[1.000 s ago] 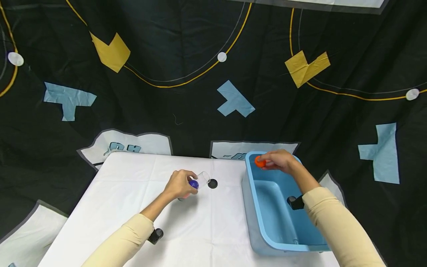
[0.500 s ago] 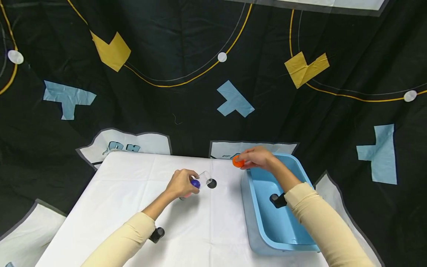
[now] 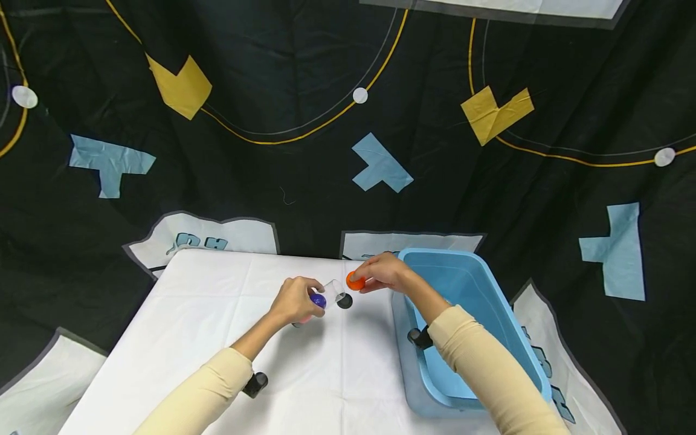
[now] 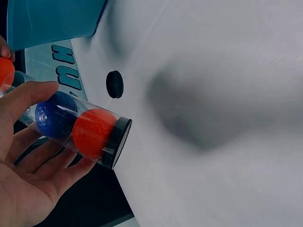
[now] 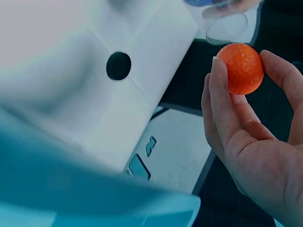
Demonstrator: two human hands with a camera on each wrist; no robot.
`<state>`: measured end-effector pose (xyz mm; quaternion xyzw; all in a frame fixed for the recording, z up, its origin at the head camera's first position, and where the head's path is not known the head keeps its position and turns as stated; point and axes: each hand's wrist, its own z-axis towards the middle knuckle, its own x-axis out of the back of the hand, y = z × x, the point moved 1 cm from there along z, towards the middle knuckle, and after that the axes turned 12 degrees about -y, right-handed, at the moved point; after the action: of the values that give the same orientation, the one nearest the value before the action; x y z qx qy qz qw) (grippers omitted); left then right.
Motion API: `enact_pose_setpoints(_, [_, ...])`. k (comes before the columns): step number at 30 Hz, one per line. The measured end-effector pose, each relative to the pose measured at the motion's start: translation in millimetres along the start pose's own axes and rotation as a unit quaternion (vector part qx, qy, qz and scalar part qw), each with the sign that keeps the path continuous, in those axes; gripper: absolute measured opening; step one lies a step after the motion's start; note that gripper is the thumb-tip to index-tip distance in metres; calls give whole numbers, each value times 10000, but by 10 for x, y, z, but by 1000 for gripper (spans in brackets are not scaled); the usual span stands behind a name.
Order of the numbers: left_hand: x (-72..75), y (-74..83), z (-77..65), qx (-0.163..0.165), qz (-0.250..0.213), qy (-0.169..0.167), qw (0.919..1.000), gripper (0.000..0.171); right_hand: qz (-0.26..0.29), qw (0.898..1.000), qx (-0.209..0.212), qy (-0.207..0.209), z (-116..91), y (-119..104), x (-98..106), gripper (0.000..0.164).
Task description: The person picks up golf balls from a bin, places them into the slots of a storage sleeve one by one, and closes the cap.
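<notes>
My left hand [image 3: 296,300] grips a clear plastic tube [image 4: 71,101], held tilted over the white table with its open end toward the right hand. Inside the tube a blue ball [image 4: 57,114] and an orange-red ball [image 4: 94,133] lie in a row, the latter against the black cap [image 4: 120,143] at the closed end. Between thumb and fingertips my right hand [image 3: 382,272] pinches an orange ball [image 5: 240,69], close to the tube's open mouth. On the table below the mouth lies a loose black round lid [image 3: 344,301].
A light-blue plastic tub [image 3: 481,290] stands on the right of the white-covered table [image 3: 217,314], under my right forearm. Behind the table hangs a black cloth [image 3: 304,199] with yellow and blue taped shapes.
My right hand has come left out of the tub's area with the orange ball, ending beside the tube's mouth. The left hand and tube have stayed almost still.
</notes>
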<state>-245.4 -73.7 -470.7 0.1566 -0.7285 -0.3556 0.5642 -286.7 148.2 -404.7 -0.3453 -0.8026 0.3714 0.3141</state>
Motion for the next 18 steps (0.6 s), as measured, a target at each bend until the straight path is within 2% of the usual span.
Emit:
enact_pose_setpoints(8, [-26, -8, 15, 14, -47, -58, 10000, 41, -54, 9999, 72, -96, 114, 36, -137, 28])
enact_pose_setpoints(18, [-17, -27, 10, -41, -22, -40, 10000, 40, -1, 9999, 35, -144, 138, 26, -243, 27])
